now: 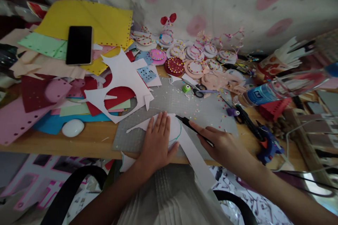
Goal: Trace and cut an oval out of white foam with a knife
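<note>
My left hand (pixel 157 137) lies flat with its fingers stretched over a piece of white paper (pixel 194 153), pressing it onto the grey cutting mat (pixel 211 107). A curved green line is drawn on the paper beside my fingers, and a long strip of the sheet hangs over the table's front edge. In my right hand (pixel 215 140) is a black craft knife (pixel 195 128), its tip at the paper near the top of the green line. A white sheet with round holes cut out (pixel 124 74) lies behind my left hand.
Colored sheets (pixel 87 15) with a phone (pixel 79 45) on top pile up at left. Decorated paper discs (pixel 174 66) stand at the back. Small scissors (pixel 198 92) rest on the mat. At right are a plastic bottle (pixel 260 95) and a blue glue gun (pixel 269 144).
</note>
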Demonstrator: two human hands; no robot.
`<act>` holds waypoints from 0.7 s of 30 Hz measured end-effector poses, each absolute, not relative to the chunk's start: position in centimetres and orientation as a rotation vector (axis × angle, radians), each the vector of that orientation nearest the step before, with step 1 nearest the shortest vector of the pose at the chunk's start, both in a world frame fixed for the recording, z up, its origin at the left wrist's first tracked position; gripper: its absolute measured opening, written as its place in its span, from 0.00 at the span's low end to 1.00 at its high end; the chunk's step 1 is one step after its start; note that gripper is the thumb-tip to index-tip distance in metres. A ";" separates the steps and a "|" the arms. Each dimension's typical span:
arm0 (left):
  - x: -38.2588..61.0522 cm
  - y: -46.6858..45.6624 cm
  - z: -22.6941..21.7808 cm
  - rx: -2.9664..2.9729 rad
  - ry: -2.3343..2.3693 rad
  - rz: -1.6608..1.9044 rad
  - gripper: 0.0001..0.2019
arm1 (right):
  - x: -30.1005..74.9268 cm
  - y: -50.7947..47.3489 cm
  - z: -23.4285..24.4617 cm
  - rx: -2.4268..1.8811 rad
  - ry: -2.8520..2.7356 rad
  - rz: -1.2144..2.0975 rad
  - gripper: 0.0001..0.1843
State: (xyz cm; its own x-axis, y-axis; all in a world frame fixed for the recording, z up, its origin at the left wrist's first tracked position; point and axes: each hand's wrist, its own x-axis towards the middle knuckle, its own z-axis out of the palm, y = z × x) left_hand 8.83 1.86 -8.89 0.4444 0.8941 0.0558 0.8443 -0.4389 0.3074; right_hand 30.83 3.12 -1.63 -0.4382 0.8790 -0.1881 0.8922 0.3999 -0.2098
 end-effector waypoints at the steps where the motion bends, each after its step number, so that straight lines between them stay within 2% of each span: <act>1: 8.8 1.8 -8.9 2.461 1.507 0.316 0.41 | 30.8 3.0 -1.6 1.649 2.578 -0.442 0.25; 7: 8.9 1.8 -9.0 2.459 1.517 0.327 0.40 | 30.2 2.4 -1.3 1.731 2.518 -0.591 0.25; 21: 9.1 1.8 -8.9 2.464 1.527 0.312 0.42 | 29.6 0.7 -1.5 1.891 2.547 -0.689 0.25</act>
